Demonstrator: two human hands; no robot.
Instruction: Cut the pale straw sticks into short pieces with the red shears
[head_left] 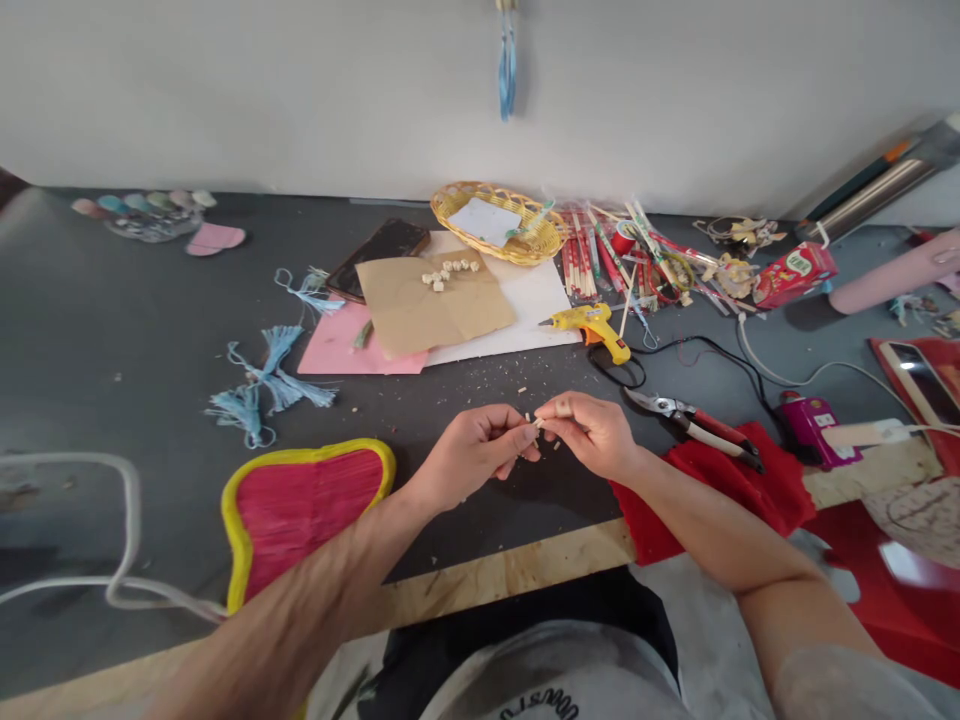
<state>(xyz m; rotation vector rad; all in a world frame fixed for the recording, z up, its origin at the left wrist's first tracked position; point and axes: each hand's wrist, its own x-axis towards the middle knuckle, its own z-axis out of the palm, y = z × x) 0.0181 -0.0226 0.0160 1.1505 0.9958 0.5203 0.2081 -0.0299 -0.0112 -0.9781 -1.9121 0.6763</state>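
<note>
Close together over the grey table, both my hands pinch small pale stick pieces [538, 425], which look like wood. My left hand [480, 450] grips them between thumb and curled fingers. From the other side, my right hand [592, 432] has its thumb and forefinger closed on the same small pieces. Fingers hide part of them, so their exact shape is unclear. More short bits and crumbs lie on the table around my fingertips. Beyond my hands, several small cream-coloured pieces [442, 275] rest on a brown paper sheet [427, 320].
A yellow glue gun [592, 322] and red-and-white-handled pruning shears [697, 425] lie to the right, beside a red cloth [739, 480]. Behind stand a wicker basket [457, 222] and bundled sticks [581, 260]. Blue tassels [274, 370] and a yellow-rimmed red panel [307, 510] are left.
</note>
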